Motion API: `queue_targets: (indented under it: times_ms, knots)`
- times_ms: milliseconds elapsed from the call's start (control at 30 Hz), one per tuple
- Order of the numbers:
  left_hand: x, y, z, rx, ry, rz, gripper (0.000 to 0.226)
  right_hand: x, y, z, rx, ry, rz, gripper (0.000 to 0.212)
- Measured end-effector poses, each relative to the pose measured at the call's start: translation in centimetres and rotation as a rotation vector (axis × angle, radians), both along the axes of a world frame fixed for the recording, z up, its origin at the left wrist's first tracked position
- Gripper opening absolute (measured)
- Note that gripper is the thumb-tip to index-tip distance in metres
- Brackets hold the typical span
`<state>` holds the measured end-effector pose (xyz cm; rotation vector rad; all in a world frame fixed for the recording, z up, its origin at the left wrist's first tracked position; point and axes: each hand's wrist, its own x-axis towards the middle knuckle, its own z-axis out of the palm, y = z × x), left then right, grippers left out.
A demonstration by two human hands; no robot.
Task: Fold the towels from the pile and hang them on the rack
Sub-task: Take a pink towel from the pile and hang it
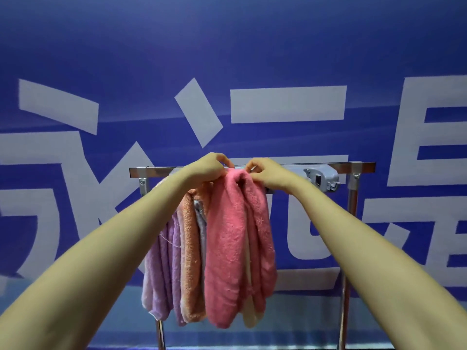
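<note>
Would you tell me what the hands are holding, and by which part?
The left hand and right hand both pinch the pink towel at its top fold, where it drapes over the rack bar.

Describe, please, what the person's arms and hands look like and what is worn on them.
The left hand and right hand are ungloved, on bare forearms with no sleeves in view; no watch, bracelet or ring shows.

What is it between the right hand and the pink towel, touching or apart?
Touching. The head view shows the right hand pinching the pink towel's top edge at the rack bar.
</note>
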<state>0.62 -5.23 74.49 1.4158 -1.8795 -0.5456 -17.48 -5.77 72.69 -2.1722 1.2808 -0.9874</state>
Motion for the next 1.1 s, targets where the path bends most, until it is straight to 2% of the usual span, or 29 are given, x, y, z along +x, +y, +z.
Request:
queue_targets:
  times_ms: [67,200,433,500,633,733,800,900,967,1033,1100]
  knots:
    - [-0.3,-0.5,-0.1,-0.021,-0.073,0.032,0.010,0.0,-0.2,-0.2,0.013,-0.018,-0.007,0.009]
    - [-0.4,-1.5,-0.5,-0.063,-0.110,0.062,0.010,0.3,-1.2,-0.6,-0.090,0.021,-0.077,0.013]
    - [-0.6,-1.3,-0.4,-0.095,-0.282,0.108,0.018,-0.1,-2.0,-1.8,-0.186,0.197,-0.141,0.014]
    - [-0.5,-1.3,-0.6,-0.115,-0.289,0.140,0.018,-0.3,-1.5,-2.0,-0.200,0.111,-0.129,0.015]
    - [0.1,-1.4,-1.2,-0.182,-0.228,0.238,0.019,-0.5,1.7,-2.8,-0.273,-0.188,-0.042,0.013]
    - [0.5,-1.0,-1.5,-0.245,-0.218,0.245,0.009,-0.6,3.6,-4.6,-0.256,-0.126,0.121,0.031]
    - [0.7,-0.2,-1.5,-0.259,-0.236,0.209,0.007,-0.4,3.3,-5.5,-0.324,-0.043,0.122,0.045]
    - [1.1,1.2,-1.8,-0.291,-0.243,0.138,0.015,0.0,3.0,-5.6,-0.342,-0.126,0.089,0.052]
    - [1.1,2.5,-3.1,-0.384,-0.156,0.167,0.021,0.2,3.0,-5.4,-0.338,-0.147,0.080,0.053]
    - [0.2,4.2,-5.4,-0.515,0.053,0.218,0.027,0.3,3.0,-5.4,-0.360,-0.141,0.071,0.053]
    - [-1.6,6.1,-8.3,-0.589,0.174,0.219,0.034,0.4,3.1,-5.6,-0.373,-0.168,0.060,0.052]
